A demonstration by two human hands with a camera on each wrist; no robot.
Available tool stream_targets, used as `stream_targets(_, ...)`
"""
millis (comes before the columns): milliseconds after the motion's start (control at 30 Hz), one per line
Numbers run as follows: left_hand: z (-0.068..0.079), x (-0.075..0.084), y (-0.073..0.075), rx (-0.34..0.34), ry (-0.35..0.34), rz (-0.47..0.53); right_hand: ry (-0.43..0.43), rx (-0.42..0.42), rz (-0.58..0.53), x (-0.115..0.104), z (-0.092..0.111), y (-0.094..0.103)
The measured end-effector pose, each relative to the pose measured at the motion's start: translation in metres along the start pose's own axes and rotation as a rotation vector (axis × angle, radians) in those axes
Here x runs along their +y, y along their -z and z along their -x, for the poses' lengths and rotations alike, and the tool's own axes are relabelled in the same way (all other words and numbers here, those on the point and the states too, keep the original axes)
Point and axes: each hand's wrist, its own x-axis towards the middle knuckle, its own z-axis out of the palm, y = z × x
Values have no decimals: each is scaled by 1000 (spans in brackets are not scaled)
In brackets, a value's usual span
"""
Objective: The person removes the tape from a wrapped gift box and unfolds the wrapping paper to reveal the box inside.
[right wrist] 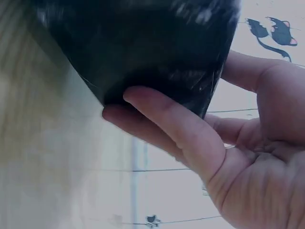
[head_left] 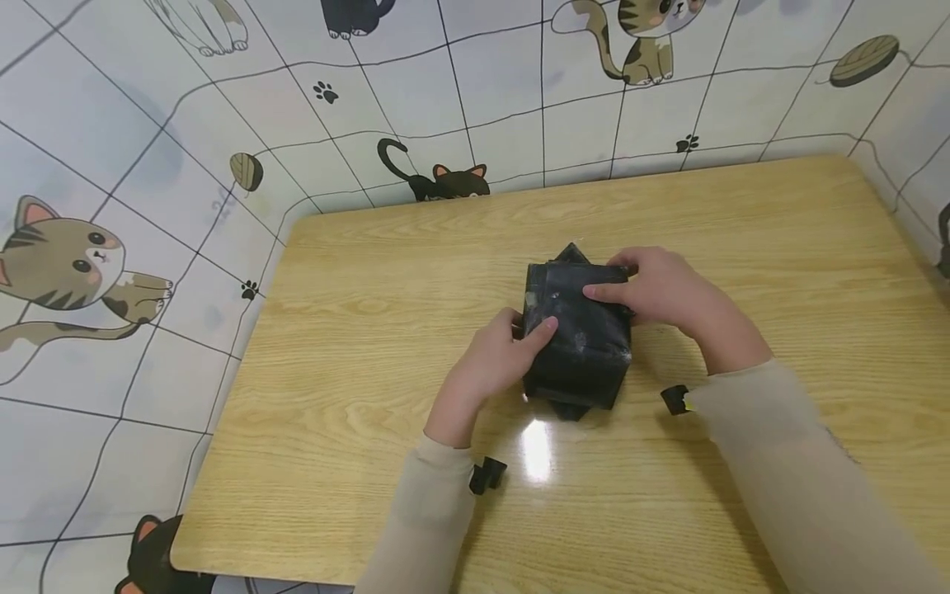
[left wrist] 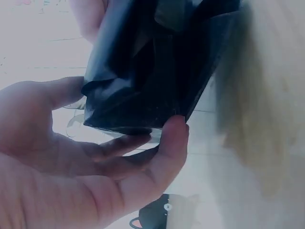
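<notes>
A black package (head_left: 582, 334) with a box-like shape and a creased, shiny wrapping is held between both hands over the table. Pointed flaps stick out at its far and near ends. My left hand (head_left: 499, 353) grips the left side, thumb on top and fingers down along the edge. On the right side my right hand (head_left: 656, 285) grips near the far corner, its thumb lying across the top. In the left wrist view, folds show in the black wrapping (left wrist: 138, 86) beside the fingertips. The right wrist view shows fingers under the package (right wrist: 143, 52). What is inside is hidden.
The package is above a light wooden table (head_left: 356, 346) with rounded corners. Walls with cat drawings (head_left: 505, 107) border it at the back and sides. Small black devices (head_left: 487, 476) sit by the wrists at the sleeve cuffs. A light reflection shines on the tabletop.
</notes>
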Motion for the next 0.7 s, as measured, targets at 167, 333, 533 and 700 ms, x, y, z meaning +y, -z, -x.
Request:
stream_targets(167, -2, 11, 9, 61, -50, 9, -45, 3, -89, 0, 12, 9)
stream_targets(333, -7, 20, 21, 68, -68, -4, -66, -49, -182, 3, 23, 3)
stream_targets(533, -23, 25, 30, -40, -77, -73, -81, -53, -143, 8, 35, -13)
stream_targets(700, -46, 26, 31, -101, -112, -113, -60, -60, -96, 8, 45, -27)
